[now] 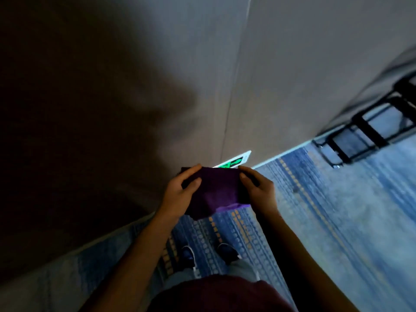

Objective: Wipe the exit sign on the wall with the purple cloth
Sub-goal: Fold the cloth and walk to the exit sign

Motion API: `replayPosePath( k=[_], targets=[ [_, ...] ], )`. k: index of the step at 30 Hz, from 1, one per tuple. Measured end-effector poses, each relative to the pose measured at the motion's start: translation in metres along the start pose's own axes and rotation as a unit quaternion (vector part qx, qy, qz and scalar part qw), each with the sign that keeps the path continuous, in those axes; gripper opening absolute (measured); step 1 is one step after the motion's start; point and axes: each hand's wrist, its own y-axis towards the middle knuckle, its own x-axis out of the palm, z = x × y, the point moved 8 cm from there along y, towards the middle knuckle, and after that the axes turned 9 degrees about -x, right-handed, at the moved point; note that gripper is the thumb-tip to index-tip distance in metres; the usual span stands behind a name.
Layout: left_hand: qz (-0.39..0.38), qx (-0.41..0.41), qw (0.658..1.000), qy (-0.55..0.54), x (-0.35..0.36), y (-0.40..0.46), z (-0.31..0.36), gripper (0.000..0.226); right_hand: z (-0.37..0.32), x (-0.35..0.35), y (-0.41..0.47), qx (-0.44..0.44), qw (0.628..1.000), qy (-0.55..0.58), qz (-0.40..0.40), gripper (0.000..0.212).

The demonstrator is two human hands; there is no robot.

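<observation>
1. Filling the upper frame: smooth beige wall (292, 64), one vertical seam, left part in shadow.
2. Blue patterned carpet (337, 210), orange dotted lines, open floor to the right; black metal frame (364, 136) by the wall's base.
3. Purple cloth (216, 190), soft, bunched, hangs between both hands above the shoes (227, 253).
4. Left hand (180, 192) grips its left edge, right hand (256, 188) its right edge, thumbs on top.
5. Exit sign (234, 162), white-rimmed, green glow, low on the wall, partly hidden behind the cloth.

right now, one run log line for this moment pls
left hand: grips purple cloth | right hand: grips cloth | exit sign: low on wall, partly hidden, untouched | stage: wiping not begun
</observation>
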Motion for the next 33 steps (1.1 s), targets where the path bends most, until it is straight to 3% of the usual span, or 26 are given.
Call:
replayPosePath(
  k=[5, 7, 14, 22, 26, 31, 33],
  targets=[
    [-0.045, 0.021, 0.998, 0.043, -0.018, 0.012, 0.005, 0.033, 0.000, 0.006, -0.053, 0.020, 0.996, 0.000, 0.090, 0.023],
    [-0.124, 0.025, 0.991, 0.053, -0.005, -0.006, 0.000, 0.026, 0.004, -0.008, -0.105, 0.020, 0.983, 0.002, 0.180, 0.021],
    [-0.182, 0.018, 0.981, 0.061, 0.021, -0.022, -0.014, 0.025, 0.011, -0.039, -0.146, 0.019, 0.978, -0.045, 0.202, 0.022],
    [-0.229, 0.050, 0.962, 0.137, -0.014, -0.082, -0.040, 0.027, 0.027, 0.011, -0.252, 0.068, 0.968, -0.029, 0.240, 0.018],
    [-0.241, 0.084, 0.956, 0.147, -0.018, -0.086, -0.030, 0.039, 0.024, 0.017, -0.269, 0.097, 0.956, -0.051, 0.271, 0.020],
    [-0.333, 0.172, 0.906, 0.197, -0.002, -0.073, 0.003, 0.055, 0.024, 0.035, -0.272, 0.132, 0.924, -0.035, 0.358, 0.024],
    [-0.360, 0.170, 0.889, 0.226, -0.007, -0.060, 0.004, 0.055, 0.026, 0.059, -0.269, 0.148, 0.921, -0.028, 0.358, 0.028]
  ],
)
